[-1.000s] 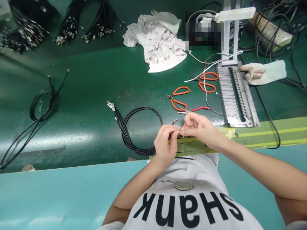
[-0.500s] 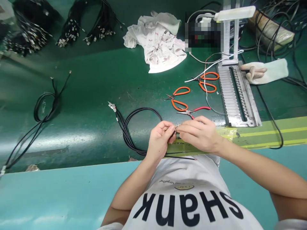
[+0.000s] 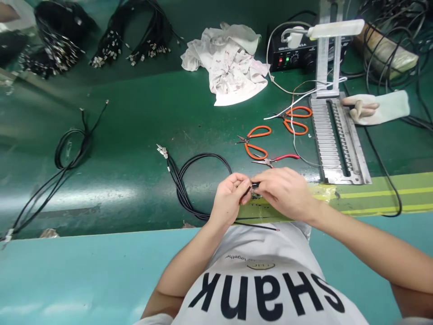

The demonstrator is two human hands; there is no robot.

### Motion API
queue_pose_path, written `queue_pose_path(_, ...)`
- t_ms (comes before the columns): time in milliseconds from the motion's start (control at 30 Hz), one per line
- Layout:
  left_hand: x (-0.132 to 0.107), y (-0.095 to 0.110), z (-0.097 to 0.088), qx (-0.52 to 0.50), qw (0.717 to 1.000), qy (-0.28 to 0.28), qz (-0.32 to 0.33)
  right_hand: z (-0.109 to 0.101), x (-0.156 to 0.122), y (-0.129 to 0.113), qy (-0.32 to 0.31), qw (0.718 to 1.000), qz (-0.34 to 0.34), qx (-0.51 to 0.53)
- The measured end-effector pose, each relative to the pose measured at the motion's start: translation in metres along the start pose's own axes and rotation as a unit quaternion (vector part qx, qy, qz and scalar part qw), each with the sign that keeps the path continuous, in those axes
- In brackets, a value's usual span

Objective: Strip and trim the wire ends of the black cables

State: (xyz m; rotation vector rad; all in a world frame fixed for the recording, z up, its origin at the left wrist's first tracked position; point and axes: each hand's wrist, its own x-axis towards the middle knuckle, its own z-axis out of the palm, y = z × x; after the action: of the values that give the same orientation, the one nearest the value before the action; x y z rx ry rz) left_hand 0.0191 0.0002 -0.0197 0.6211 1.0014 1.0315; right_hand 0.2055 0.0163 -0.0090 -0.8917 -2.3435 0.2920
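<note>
My left hand [image 3: 230, 198] and my right hand [image 3: 284, 192] meet over the front of the green bench, their fingertips close together around the short dark end of a black cable [image 3: 254, 185]. The left fingers pinch the cable, and the right fingers close on the same end, hiding most of it. From there, a coil of black cables [image 3: 182, 190] runs to the left, ending in small metal terminals [image 3: 162, 151]. A thin black wire [image 3: 257, 225] sticks out under my left wrist. Red-handled pliers [image 3: 286, 157] lie just beyond my right hand.
Beyond my hands lie orange-handled pliers [image 3: 253, 142], a second orange-handled pair [image 3: 296, 118], a slotted metal rack [image 3: 334, 140], a white glove [image 3: 375, 107], a crumpled cloth [image 3: 230, 67], a black control unit [image 3: 291, 58] and bundled terminated cables [image 3: 135, 38].
My hands have drawn closer together and now cover the cable end. The whole view has shifted slightly, with bench items sitting a little further right and lower.
</note>
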Motion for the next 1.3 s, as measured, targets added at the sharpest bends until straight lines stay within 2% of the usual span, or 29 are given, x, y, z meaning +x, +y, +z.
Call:
queue_pose_path(100,0.001,0.001,-0.001,-0.009,1.000,-0.003,-0.018,-0.001,0.001,0.001,0.017,0.990,-0.120,-0.076)
queue_pose_path(167,0.000,-0.001,-0.001,-0.004,0.999,-0.013,-0.030,-0.003,0.002,0.000,0.012,0.988,-0.125,-0.091)
queue_pose_path(233,-0.002,-0.005,0.000,0.019,1.000,-0.014,-0.019,-0.003,0.003,-0.003,-0.015,0.996,-0.052,-0.072)
queue_pose_path(300,-0.005,-0.011,0.001,0.088,0.995,0.016,0.042,-0.003,0.004,-0.005,-0.044,0.994,0.099,0.032)
queue_pose_path(333,-0.007,-0.014,0.002,0.145,0.984,0.045,0.095,-0.003,0.005,-0.005,-0.058,0.973,0.185,0.124)
queue_pose_path(367,-0.010,-0.017,0.003,0.200,0.965,0.066,0.153,-0.002,0.006,-0.005,-0.072,0.933,0.265,0.232)
queue_pose_path(400,-0.011,-0.018,0.003,0.231,0.950,0.077,0.196,-0.002,0.007,-0.004,-0.084,0.879,0.328,0.337)
queue_pose_path(433,-0.012,-0.019,0.004,0.243,0.944,0.080,0.207,-0.001,0.008,-0.003,-0.091,0.825,0.366,0.421)
queue_pose_path(467,-0.012,-0.018,0.004,0.234,0.950,0.075,0.194,-0.001,0.009,-0.002,-0.090,0.790,0.380,0.471)
queue_pose_path(500,-0.011,-0.015,0.003,0.206,0.964,0.063,0.158,-0.001,0.009,-0.001,-0.080,0.787,0.378,0.481)
queue_pose_path(533,-0.009,-0.012,0.003,0.166,0.979,0.047,0.109,-0.001,0.008,0.000,-0.061,0.814,0.359,0.452)
queue_pose_path(567,-0.006,-0.008,0.001,0.121,0.989,0.036,0.080,0.000,0.007,0.001,-0.038,0.862,0.321,0.390)
queue_pose_path(633,0.000,0.000,-0.002,0.053,0.998,0.009,0.034,0.000,0.005,0.002,-0.001,0.954,0.203,0.220)
queue_pose_path(667,0.002,0.004,-0.003,0.033,0.999,-0.004,0.014,0.001,0.003,0.003,0.008,0.981,0.137,0.139)
queue_pose_path(700,0.004,0.006,-0.004,0.018,1.000,-0.014,0.000,0.001,0.002,0.004,0.013,0.994,0.076,0.073)
queue_pose_path(767,0.005,0.009,-0.006,0.001,1.000,-0.027,-0.015,0.000,0.002,0.006,0.020,1.000,-0.018,-0.004)
queue_pose_path(867,0.005,0.007,-0.007,-0.006,0.999,-0.032,-0.029,-0.002,0.005,0.007,0.030,0.993,-0.107,-0.035)
queue_pose_path(933,0.003,0.003,-0.006,0.003,0.999,-0.028,-0.027,-0.002,0.008,0.005,0.021,0.995,-0.099,-0.023)
queue_pose_path(967,0.002,0.001,-0.005,0.020,1.000,-0.016,-0.011,-0.002,0.010,0.003,0.019,0.998,-0.055,0.001)
queue_pose_path(1000,0.000,-0.002,-0.004,0.047,0.999,0.001,0.017,-0.001,0.011,0.001,0.019,0.998,0.017,0.050)
queue_pose_path(1033,-0.002,-0.004,-0.003,0.086,0.994,0.029,0.064,0.000,0.013,-0.001,0.017,0.985,0.110,0.128)
queue_pose_path(1067,-0.004,-0.006,-0.002,0.139,0.981,0.058,0.120,0.001,0.014,-0.003,0.009,0.950,0.210,0.231)
queue_pose_path(1100,-0.006,-0.008,-0.002,0.189,0.963,0.078,0.174,0.002,0.015,-0.004,-0.007,0.890,0.301,0.341)
queue_pose_path(1133,-0.008,-0.009,-0.001,0.221,0.948,0.088,0.211,0.003,0.016,-0.005,-0.029,0.817,0.373,0.439)
queue_pose_path(1167,-0.008,-0.009,-0.001,0.236,0.942,0.088,0.221,0.003,0.017,-0.005,-0.050,0.749,0.418,0.512)
queue_pose_path(1200,-0.008,-0.008,-0.001,0.229,0.947,0.082,0.208,0.004,0.016,-0.005,-0.062,0.707,0.437,0.553)
queue_pose_path(1233,-0.007,-0.007,-0.001,0.204,0.960,0.070,0.177,0.003,0.016,-0.005,-0.060,0.703,0.438,0.558)
queue_pose_path(1267,-0.005,-0.004,-0.001,0.166,0.976,0.055,0.133,0.003,0.015,-0.004,-0.041,0.735,0.420,0.531)
queue_pose_path(1300,-0.003,-0.002,-0.002,0.123,0.987,0.040,0.096,0.003,0.013,-0.004,-0.013,0.794,0.380,0.475)
